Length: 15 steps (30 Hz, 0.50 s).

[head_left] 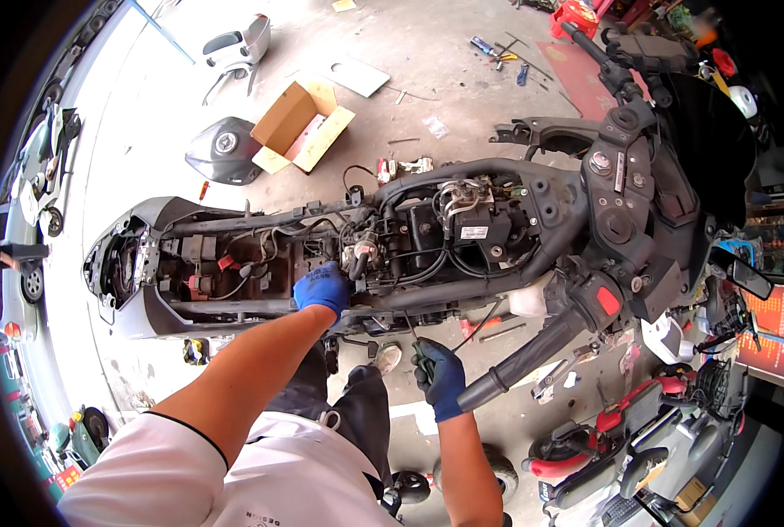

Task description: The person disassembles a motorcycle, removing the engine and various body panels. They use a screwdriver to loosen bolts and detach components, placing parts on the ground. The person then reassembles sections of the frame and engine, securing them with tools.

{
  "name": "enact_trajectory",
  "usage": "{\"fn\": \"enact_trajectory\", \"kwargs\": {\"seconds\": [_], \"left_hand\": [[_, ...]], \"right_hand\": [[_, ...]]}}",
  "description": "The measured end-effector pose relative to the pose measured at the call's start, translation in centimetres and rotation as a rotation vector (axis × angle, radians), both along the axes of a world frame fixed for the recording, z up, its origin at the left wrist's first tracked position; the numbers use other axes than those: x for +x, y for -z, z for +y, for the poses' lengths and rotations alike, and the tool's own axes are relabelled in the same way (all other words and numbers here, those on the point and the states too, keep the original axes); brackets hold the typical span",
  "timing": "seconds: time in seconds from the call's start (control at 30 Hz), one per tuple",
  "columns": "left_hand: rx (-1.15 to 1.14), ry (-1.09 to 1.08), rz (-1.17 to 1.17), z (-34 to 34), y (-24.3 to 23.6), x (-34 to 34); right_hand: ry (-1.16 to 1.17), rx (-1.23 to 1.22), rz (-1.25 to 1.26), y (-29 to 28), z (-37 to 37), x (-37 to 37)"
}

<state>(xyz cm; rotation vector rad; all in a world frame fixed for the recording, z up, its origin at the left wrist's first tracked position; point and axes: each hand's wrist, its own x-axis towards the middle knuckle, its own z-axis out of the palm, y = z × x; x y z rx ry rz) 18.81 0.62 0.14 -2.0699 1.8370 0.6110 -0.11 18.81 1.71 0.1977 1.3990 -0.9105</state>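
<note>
A stripped motorcycle with its frame (532, 272) bare stretches across the view, tail (137, 263) at left and handlebar at right. My left hand (322, 290), in a blue work glove, reaches over the near frame rail into the middle of the bike, beside a metal fitting with a black hose (362, 253). Its fingertips are hidden among the parts, so I cannot tell if they grip anything. On the near side, below the frame, my right hand (440, 378), also gloved in blue, is closed round a screwdriver (415, 338) with a dark green handle. The thin shaft points up toward the frame.
The black handlebar grip (524, 356) extends close to my right hand. Beyond the bike lie a fuel tank (221, 151), an opened cardboard box (302, 127) and scattered tools (510, 57). A red-and-black scooter (585, 435) stands at lower right.
</note>
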Motion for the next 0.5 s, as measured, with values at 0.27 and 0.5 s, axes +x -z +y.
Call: {"fn": "enact_trajectory", "kwargs": {"seconds": [0.27,0.5], "left_hand": [[0.047,-0.027,0.016,-0.1,-0.2,0.0],[0.005,-0.054,0.031,0.5,0.2,0.6]], "right_hand": [[-1.246,-0.31,1.851,0.1,0.6,1.3],[-0.068,0.007,0.018,0.1,0.3,0.8]]}}
